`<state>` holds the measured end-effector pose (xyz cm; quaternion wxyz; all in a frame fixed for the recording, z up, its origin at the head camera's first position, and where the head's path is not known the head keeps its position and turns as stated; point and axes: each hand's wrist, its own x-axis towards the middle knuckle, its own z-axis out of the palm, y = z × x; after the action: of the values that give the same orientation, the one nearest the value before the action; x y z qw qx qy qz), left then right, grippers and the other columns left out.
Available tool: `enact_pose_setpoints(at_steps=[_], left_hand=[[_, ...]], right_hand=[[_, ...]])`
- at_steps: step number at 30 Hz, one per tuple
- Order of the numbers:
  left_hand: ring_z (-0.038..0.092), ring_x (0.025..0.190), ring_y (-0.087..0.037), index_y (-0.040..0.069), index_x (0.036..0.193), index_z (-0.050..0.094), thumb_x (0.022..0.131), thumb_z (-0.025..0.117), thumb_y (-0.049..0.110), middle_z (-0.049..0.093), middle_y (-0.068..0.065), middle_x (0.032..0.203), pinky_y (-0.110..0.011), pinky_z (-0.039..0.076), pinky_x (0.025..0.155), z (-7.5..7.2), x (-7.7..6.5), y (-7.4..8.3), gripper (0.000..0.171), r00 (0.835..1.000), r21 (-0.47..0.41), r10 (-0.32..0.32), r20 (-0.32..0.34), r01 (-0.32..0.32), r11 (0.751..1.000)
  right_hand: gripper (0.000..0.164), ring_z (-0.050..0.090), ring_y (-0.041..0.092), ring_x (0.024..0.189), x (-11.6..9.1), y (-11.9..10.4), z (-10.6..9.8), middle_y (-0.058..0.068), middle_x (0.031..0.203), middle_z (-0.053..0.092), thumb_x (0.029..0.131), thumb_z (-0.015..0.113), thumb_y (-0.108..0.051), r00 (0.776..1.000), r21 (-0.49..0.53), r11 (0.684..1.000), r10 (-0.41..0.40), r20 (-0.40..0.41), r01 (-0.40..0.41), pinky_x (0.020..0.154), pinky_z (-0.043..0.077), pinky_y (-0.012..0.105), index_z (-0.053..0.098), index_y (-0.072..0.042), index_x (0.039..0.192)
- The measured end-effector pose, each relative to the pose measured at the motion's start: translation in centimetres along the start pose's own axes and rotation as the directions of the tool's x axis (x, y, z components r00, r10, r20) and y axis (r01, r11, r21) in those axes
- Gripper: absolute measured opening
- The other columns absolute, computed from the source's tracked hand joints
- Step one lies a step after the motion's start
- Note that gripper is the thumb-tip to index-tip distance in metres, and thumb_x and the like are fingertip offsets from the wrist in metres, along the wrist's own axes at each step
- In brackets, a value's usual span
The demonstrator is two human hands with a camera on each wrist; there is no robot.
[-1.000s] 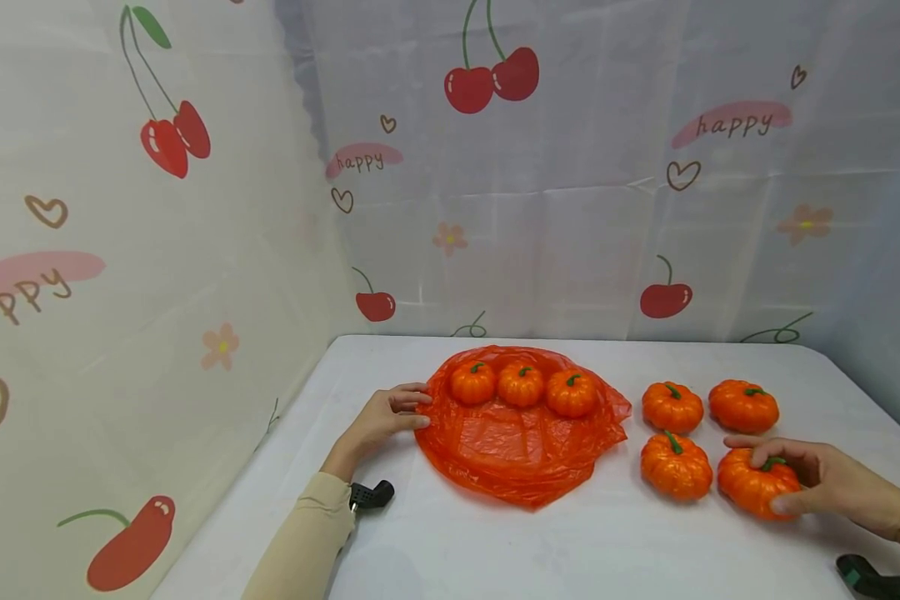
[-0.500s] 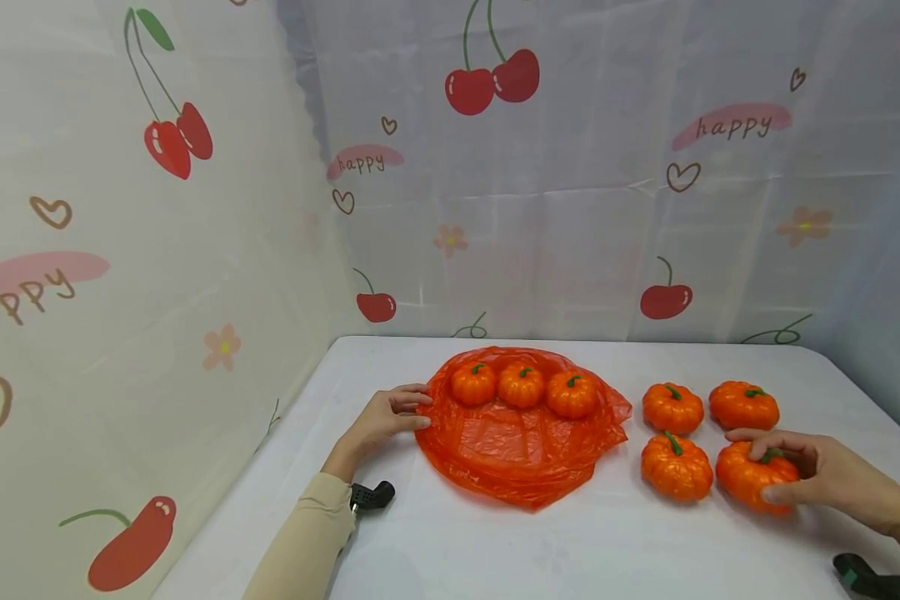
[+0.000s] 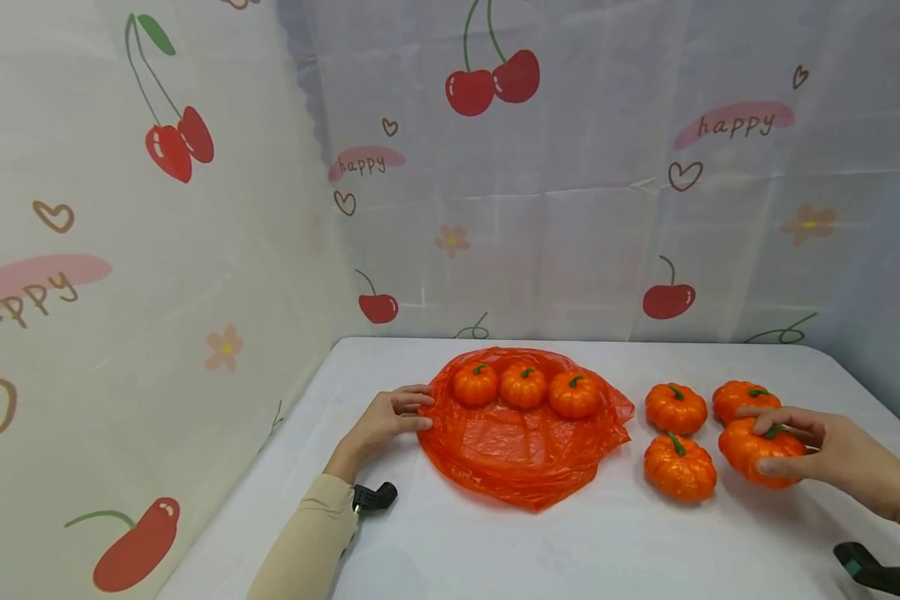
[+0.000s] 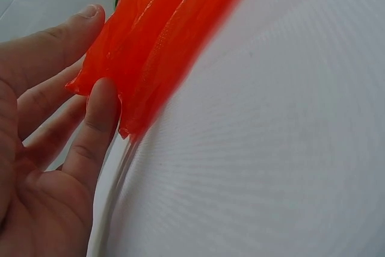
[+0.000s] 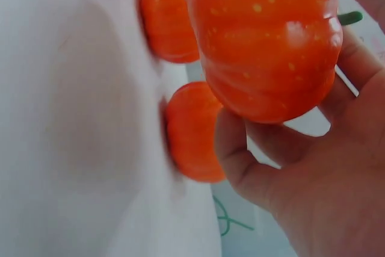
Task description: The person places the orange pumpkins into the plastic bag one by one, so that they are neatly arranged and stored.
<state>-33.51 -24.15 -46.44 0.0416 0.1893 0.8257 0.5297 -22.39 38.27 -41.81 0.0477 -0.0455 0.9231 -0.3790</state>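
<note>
My right hand (image 3: 851, 458) grips a small glossy orange pumpkin (image 3: 753, 454) with a green stem, thumb on the near side and fingers on the far side. It hangs above the white table, its shadow below. In the right wrist view the held pumpkin (image 5: 271, 40) shows yellowish specks. My left hand (image 3: 378, 423) holds the left rim of a thin red plastic bag (image 3: 502, 450) spread on the table. The rim (image 4: 144, 58) runs between thumb and fingers in the left wrist view. Three pumpkins (image 3: 523, 386) sit in a row on the bag's far part.
Three more pumpkins stand on the table right of the bag: one at the back (image 3: 675, 408), one in front (image 3: 679, 471), one at the far right (image 3: 742, 398), partly hidden by the held pumpkin. A cherry-print curtain (image 3: 555, 208) encloses the table's back and sides.
My right hand has closed round the front right pumpkin and raised it off the table, slightly toward the back. The left hand and the bag have stayed in place.
</note>
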Motion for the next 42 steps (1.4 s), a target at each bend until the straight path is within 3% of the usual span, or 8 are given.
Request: enact_pose_setpoints(at_steps=[8,12,15,17,20,27,34,42], left_hand=[[0.058,0.133,-0.039,0.005,0.125,0.073,0.09,0.079,0.016,0.055,-0.012,0.153,-0.05,0.051,0.109,0.1,0.0,-0.2,0.037,1.0,-0.008,-0.008,0.007,0.008,1.0],[0.06,0.132,-0.037,0.01,0.123,0.075,0.088,0.082,0.021,0.056,-0.008,0.152,-0.047,0.052,0.109,0.0,0.1,-0.2,0.037,1.0,-0.001,-0.013,0.009,0.013,1.0],[0.06,0.131,-0.035,0.013,0.122,0.076,0.087,0.083,0.023,0.057,-0.006,0.151,-0.046,0.052,0.109,0.0,0.1,-0.1,0.036,1.0,0.006,-0.01,0.009,0.01,1.0],[0.061,0.131,-0.033,0.014,0.121,0.077,0.087,0.083,0.023,0.058,-0.004,0.15,-0.045,0.052,0.109,0.1,0.1,0.0,0.036,1.0,0.005,-0.014,0.007,0.014,1.0],[0.061,0.131,-0.034,0.013,0.121,0.076,0.088,0.082,0.023,0.058,-0.004,0.15,-0.044,0.053,0.108,0.1,0.1,0.0,0.036,1.0,0.012,-0.015,0.007,0.015,1.0],[0.059,0.132,-0.037,0.009,0.123,0.075,0.089,0.081,0.019,0.056,-0.008,0.152,-0.048,0.051,0.109,0.0,0.1,0.3,0.037,1.0,-0.003,-0.005,0.011,0.005,1.0],[0.058,0.133,-0.038,0.009,0.124,0.075,0.089,0.081,0.019,0.056,-0.009,0.152,-0.048,0.052,0.109,0.0,0.0,0.4,0.037,1.0,-0.001,-0.011,0.005,0.011,1.0],[0.059,0.132,-0.036,0.013,0.124,0.076,0.088,0.082,0.025,0.056,-0.006,0.152,-0.045,0.054,0.107,0.0,0.0,0.1,0.038,1.0,0.027,-0.03,0.003,0.03,0.999]], right_hand=[[0.049,0.055,0.046,0.114,0.2,-3.0,0.1,0.039,0.147,0.04,0.091,0.081,-0.031,0.998,0.015,0.999,-0.037,-0.05,0.038,0.074,0.06,0.033,0.06,0.002,0.122],[0.044,0.062,0.023,0.112,0.7,-4.6,0.2,-0.005,0.141,0.058,0.089,0.082,-0.031,0.993,0.039,0.994,-0.097,-0.066,0.099,0.075,0.06,0.026,0.064,-0.003,0.119],[0.042,0.06,-0.002,0.103,0.9,-5.7,0.4,-0.039,0.121,0.049,0.089,0.082,-0.031,0.99,0.069,0.99,-0.12,-0.073,0.125,0.076,0.061,0.026,0.066,-0.006,0.118],[0.042,0.055,-0.012,0.097,1.0,-6.4,0.5,-0.044,0.118,0.044,0.089,0.082,-0.032,0.991,0.089,0.988,-0.118,-0.069,0.124,0.076,0.062,0.028,0.066,-0.006,0.119],[0.046,0.057,-0.003,0.101,1.0,-7.5,0.8,-0.038,0.122,0.048,0.088,0.082,-0.036,0.992,0.087,0.99,-0.107,-0.065,0.112,0.075,0.063,0.031,0.067,-0.008,0.121],[0.052,0.059,0.033,0.118,1.5,-10.1,1.4,0.021,0.157,0.044,0.089,0.081,-0.038,0.994,0.088,0.99,-0.105,-0.038,0.108,0.079,0.064,0.035,0.063,-0.007,0.126],[0.049,0.054,0.047,0.128,2.2,-12.4,2.4,0.023,0.159,0.043,0.089,0.082,-0.035,0.99,0.129,0.981,-0.142,-0.017,0.143,0.086,0.063,0.049,0.063,-0.005,0.124],[0.048,0.064,0.038,0.12,2.9,-14.6,4.2,0.023,0.156,0.047,0.086,0.085,-0.033,0.984,0.177,0.969,-0.177,-0.007,0.175,0.081,0.063,0.032,0.065,-0.006,0.119]])
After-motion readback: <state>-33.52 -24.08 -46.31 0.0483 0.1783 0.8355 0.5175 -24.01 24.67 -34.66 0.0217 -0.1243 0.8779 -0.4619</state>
